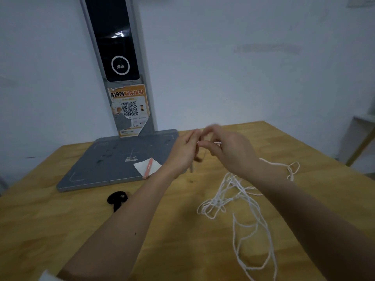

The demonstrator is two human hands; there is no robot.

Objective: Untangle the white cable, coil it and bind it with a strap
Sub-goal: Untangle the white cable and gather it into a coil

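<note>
One end of the white cable is pinched between left hand and right hand; loops are best eased out gently.

An orange-and-white sticker stands on the grey upright column of the scanner stand. Its headline is in Chinese characters, seemingly mirror-reversed; "身份码" in dark type and "取件指引" in orange can just be made out. Below the headline is a black QR code on a white panel. The smaller print lower on the sticker is too blurred to read. A small label on the grey base plate is also illegible.
</note>
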